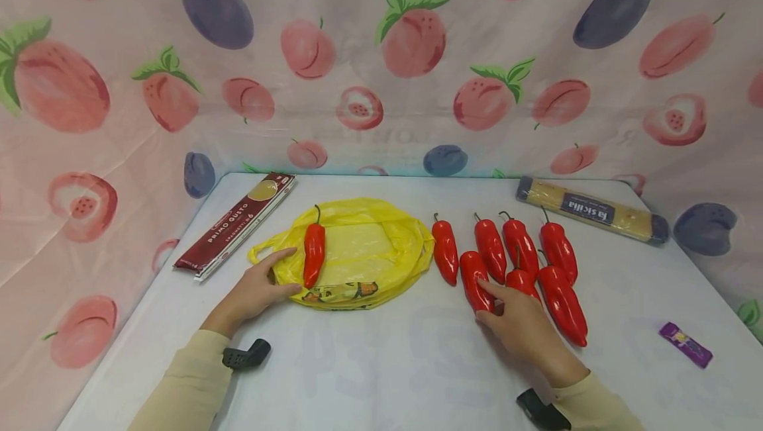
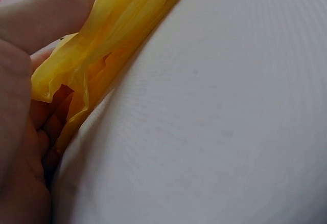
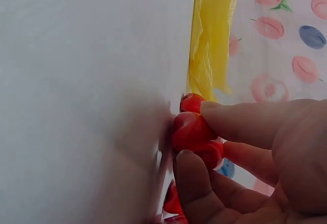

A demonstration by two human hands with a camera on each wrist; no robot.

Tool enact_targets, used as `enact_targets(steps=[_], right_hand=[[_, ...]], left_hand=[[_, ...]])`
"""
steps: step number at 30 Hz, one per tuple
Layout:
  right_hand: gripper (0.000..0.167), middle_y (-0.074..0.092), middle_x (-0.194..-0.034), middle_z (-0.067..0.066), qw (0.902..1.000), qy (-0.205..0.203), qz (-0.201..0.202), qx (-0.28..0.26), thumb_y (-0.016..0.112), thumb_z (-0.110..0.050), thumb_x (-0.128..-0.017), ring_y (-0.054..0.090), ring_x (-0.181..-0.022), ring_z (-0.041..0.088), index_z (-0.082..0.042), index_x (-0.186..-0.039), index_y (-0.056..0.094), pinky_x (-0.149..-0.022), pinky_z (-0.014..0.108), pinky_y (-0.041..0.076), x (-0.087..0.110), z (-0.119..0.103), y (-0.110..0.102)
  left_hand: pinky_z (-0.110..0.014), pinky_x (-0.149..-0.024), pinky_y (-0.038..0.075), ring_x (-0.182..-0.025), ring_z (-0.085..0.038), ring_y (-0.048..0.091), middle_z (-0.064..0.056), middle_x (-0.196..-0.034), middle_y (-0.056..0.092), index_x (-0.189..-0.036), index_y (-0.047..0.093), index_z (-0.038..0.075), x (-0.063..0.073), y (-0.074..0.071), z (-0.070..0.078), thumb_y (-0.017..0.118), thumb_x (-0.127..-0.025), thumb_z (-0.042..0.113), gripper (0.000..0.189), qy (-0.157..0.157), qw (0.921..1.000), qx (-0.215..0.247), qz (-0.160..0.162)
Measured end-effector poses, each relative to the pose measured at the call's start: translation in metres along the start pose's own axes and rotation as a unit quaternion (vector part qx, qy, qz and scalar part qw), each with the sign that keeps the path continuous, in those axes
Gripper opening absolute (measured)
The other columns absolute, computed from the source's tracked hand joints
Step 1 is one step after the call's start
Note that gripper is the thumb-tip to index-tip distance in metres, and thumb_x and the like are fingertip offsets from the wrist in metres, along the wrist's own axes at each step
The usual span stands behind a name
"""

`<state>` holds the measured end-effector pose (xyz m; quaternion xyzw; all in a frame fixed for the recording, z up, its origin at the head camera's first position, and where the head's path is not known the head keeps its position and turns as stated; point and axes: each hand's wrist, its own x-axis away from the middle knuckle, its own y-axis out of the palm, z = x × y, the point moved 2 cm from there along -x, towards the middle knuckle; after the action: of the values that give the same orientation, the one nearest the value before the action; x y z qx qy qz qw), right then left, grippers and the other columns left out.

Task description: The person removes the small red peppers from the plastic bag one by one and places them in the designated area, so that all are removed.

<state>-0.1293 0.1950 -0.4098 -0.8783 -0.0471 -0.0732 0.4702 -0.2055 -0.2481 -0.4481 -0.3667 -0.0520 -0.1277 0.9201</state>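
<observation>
A yellow plastic bag (image 1: 369, 239) lies spread on the table, with one long red pepper (image 1: 314, 252) on its left part. My left hand (image 1: 253, 295) holds the bag's left edge. In the left wrist view, crumpled yellow plastic (image 2: 97, 55) runs between thumb and fingers. Right of the bag, my right hand (image 1: 521, 322) pinches a glossy red pepper (image 1: 473, 275) between thumb and fingers, close over the table. Several more red peppers (image 1: 490, 242) with dark stems lie around that hand, one (image 1: 561, 305) just beside it on the right.
A maroon spaghetti pack (image 1: 238, 222) lies at the back left. At the back right is a clear pasta pack (image 1: 590, 209) with a dark label. A small purple wrapper (image 1: 685, 345) lies near the right edge. Fruit-print cloth (image 1: 357, 34) hangs behind the white table (image 1: 381, 378).
</observation>
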Motion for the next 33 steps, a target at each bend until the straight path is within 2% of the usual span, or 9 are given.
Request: enact_targets(steps=[6, 12, 19, 30, 33], right_hand=[[0.075, 0.06, -0.082, 0.003, 1.0, 0.005, -0.004, -0.001, 0.083, -0.022, -0.082, 0.055, -0.081, 0.022, -0.005, -0.147, 0.049, -0.062, 0.031, 0.055, 0.0001, 0.0009, -0.0001], [0.078, 0.063, -0.093, 0.008, 0.9998, 0.016, -0.01, -0.001, 0.085, -0.023, -0.08, 0.058, -0.089, 0.025, -0.004, -0.147, 0.049, -0.065, 0.035, 0.058, -0.0006, 0.0008, -0.0005], [0.081, 0.065, -0.102, 0.011, 0.9998, 0.013, -0.015, 0.006, 0.086, -0.024, -0.079, 0.06, -0.095, 0.028, -0.003, -0.147, 0.048, -0.07, 0.04, 0.06, 0.0005, 0.0002, -0.0023], [0.084, 0.064, -0.104, 0.012, 0.9995, 0.01, -0.025, 0.016, 0.087, -0.025, -0.077, 0.059, -0.096, 0.028, -0.003, -0.148, 0.047, -0.068, 0.039, 0.06, 0.0032, 0.0012, -0.0032], [0.085, 0.064, -0.112, 0.017, 0.9997, 0.002, -0.021, 0.013, 0.087, -0.026, -0.077, 0.061, -0.101, 0.034, -0.001, -0.148, 0.046, -0.069, 0.043, 0.061, 0.0064, -0.0007, -0.0071]], left_hand=[[-0.074, -0.108, 0.018, -0.145, -0.046, 0.021, -0.022, -0.158, 0.03, -0.155, 0.036, 0.022, -0.0001, 0.0004, 0.0005, 0.074, -0.085, 0.051, 0.085, -0.001, 1.0, 0.0, -0.001], [-0.075, -0.108, 0.018, -0.145, -0.047, 0.021, -0.022, -0.158, 0.03, -0.155, 0.036, 0.022, -0.0002, 0.0005, 0.0004, 0.074, -0.085, 0.052, 0.085, -0.002, 1.0, -0.003, -0.002], [-0.073, -0.109, 0.018, -0.145, -0.045, 0.021, -0.021, -0.158, 0.03, -0.155, 0.037, 0.021, -0.0007, 0.0, 0.0007, 0.075, -0.085, 0.05, 0.085, -0.002, 1.0, 0.004, -0.001], [-0.073, -0.11, 0.018, -0.145, -0.045, 0.021, -0.02, -0.159, 0.03, -0.155, 0.036, 0.023, -0.0013, 0.0005, -0.0004, 0.075, -0.085, 0.051, 0.085, -0.008, 1.0, 0.005, -0.001], [-0.073, -0.109, 0.018, -0.146, -0.045, 0.021, -0.02, -0.159, 0.03, -0.155, 0.036, 0.023, -0.0013, 0.0001, 0.0, 0.075, -0.085, 0.051, 0.085, -0.007, 1.0, 0.005, -0.002]])
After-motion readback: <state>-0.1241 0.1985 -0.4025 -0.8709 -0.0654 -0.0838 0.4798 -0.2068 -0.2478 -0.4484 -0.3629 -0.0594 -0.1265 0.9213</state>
